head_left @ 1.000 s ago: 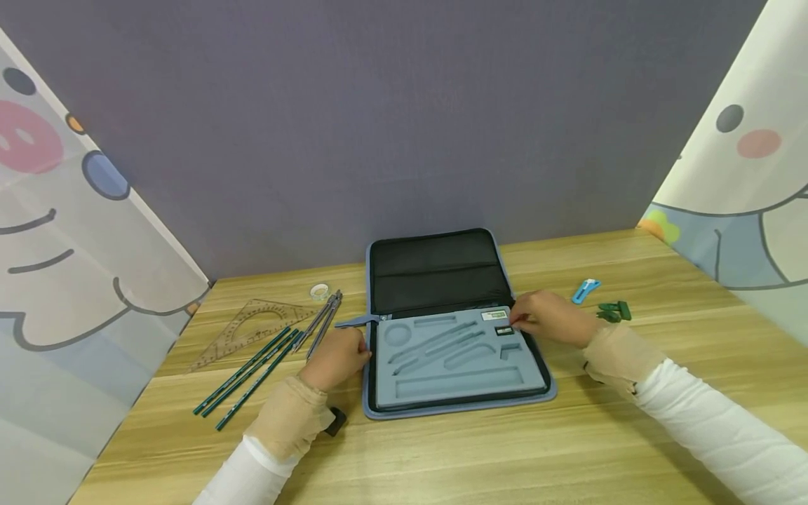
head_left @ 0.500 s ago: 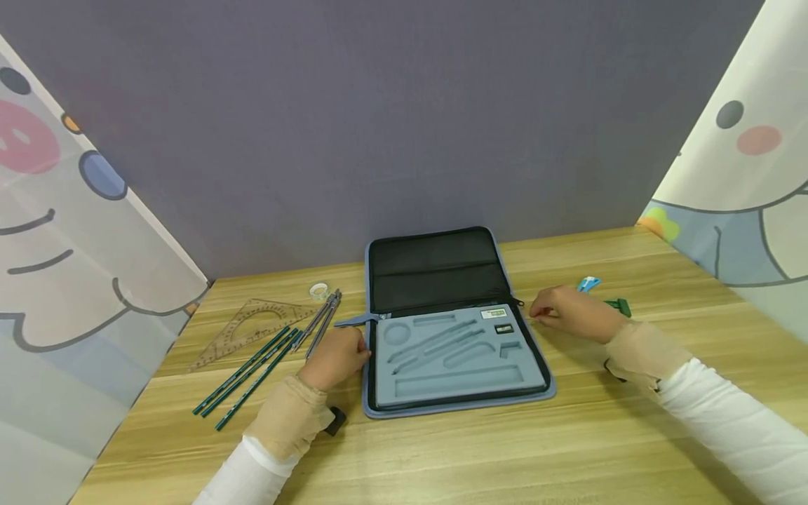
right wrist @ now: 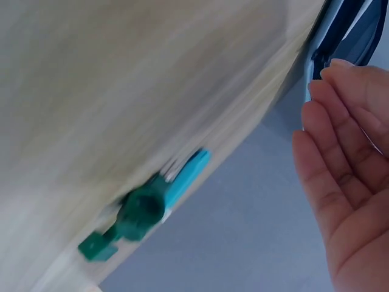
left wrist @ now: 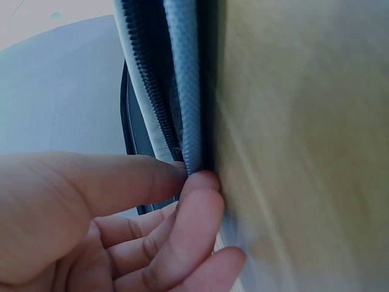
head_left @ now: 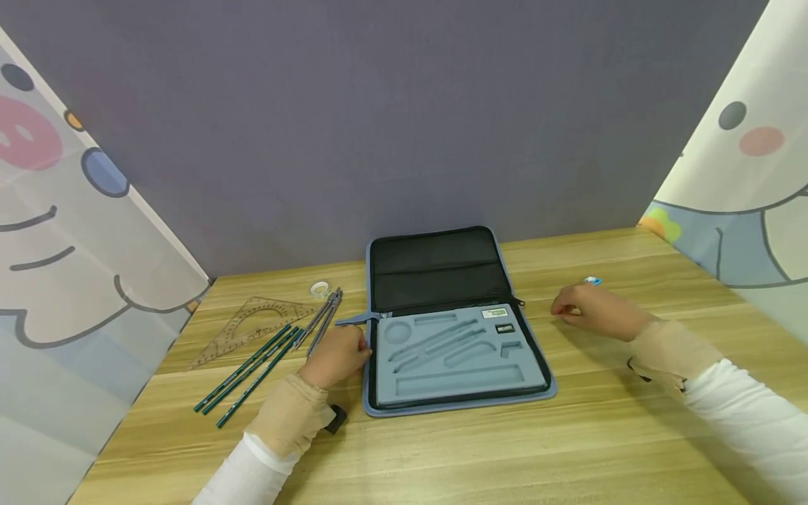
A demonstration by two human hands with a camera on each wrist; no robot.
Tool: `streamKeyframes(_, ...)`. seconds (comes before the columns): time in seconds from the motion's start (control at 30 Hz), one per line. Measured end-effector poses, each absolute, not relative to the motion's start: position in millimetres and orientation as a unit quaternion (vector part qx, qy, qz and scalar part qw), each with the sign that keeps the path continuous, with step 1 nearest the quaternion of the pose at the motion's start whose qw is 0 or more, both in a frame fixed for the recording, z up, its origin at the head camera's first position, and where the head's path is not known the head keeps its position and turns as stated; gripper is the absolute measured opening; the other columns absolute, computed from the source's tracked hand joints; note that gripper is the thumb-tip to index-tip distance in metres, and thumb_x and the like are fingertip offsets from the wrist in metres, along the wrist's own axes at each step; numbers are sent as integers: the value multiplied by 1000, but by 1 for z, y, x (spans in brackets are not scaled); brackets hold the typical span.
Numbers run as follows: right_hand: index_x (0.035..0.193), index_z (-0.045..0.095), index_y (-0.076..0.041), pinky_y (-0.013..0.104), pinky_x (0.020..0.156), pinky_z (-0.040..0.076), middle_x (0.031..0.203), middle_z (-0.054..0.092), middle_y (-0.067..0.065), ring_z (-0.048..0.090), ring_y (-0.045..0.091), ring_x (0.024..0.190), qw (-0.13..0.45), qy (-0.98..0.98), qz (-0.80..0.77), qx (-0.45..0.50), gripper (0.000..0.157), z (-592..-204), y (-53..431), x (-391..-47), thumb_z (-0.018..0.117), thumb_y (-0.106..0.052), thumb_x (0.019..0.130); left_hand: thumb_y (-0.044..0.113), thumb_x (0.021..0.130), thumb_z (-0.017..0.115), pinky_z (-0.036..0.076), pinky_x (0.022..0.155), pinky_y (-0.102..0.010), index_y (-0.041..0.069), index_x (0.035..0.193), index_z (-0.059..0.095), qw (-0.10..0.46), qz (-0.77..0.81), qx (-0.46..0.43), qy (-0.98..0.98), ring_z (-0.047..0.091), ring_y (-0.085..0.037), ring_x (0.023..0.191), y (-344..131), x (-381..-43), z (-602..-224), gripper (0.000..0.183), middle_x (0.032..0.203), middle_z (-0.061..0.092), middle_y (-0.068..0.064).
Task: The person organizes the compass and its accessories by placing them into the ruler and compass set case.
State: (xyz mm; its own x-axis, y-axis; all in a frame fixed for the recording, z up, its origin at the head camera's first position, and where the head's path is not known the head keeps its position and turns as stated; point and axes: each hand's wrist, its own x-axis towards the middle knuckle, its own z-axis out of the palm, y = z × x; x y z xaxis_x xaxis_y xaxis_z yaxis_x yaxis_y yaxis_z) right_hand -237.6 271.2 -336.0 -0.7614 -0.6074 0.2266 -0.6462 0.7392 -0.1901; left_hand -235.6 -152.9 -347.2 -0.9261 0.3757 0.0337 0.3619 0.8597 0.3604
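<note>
An open zippered case [head_left: 461,412] lies on the table, its grey foam tray [head_left: 457,358] cut with shaped hollows. In the tray's upper right sit a white eraser [head_left: 495,313] and a small black sharpener [head_left: 505,328]. My left hand [head_left: 337,358] is at the case's left side; in the left wrist view its thumb and forefinger pinch the fabric edge [left wrist: 185,91] beside the zipper. Right of the case, my right hand [head_left: 600,312] hovers over the table with fingers loosely bent and nothing between them.
On the left lie a clear set square [head_left: 221,344], several dark green pencils [head_left: 259,379], metal compasses [head_left: 322,319] and a tape roll [head_left: 319,289]. A blue cutter [right wrist: 188,176] and a green plastic piece [right wrist: 140,213] lie near my right hand. A grey panel [head_left: 404,140] stands behind.
My right hand has let go at the sharpener in the tray and moved right, off the case, now covering the green piece in the head view. The left hand stays put.
</note>
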Motion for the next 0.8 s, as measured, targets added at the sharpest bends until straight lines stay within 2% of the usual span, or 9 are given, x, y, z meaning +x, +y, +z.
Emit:
streamKeyframes(0.2,82,71,-5,30,62,51,83,67,0,62,17,74,79,-935,124,322,14,-336,285,-238,70,7,76,8,86,67,36,47,-25,9,57,53,20,184,191,964,45,-11,44,-153,-235,-347,31,51,49,2)
streamKeyframes(0.43,80,70,-5,26,59,49,79,64,-2,57,8,68,95,-933,129,323,14,-337,302,-239,72,8,73,7,85,67,37,48,-25,8,59,55,22,183,190,964,46,-11,45,-153,-235,-346,29,52,50,2)
streamKeyframes(0.7,82,71,-5,25,59,47,79,67,-3,54,0,68,47,-953,131,271,10,-335,318,-242,71,3,76,7,85,67,36,47,-24,8,58,54,21,191,188,963,47,-11,44,-152,-235,-345,30,51,50,2)
streamKeyframes(0.8,82,71,-5,26,59,47,77,68,-2,54,2,66,36,-959,132,250,7,-335,322,-242,70,1,78,7,86,66,36,46,-24,8,58,53,24,192,186,963,47,-10,44,-152,-235,-345,30,51,50,1)
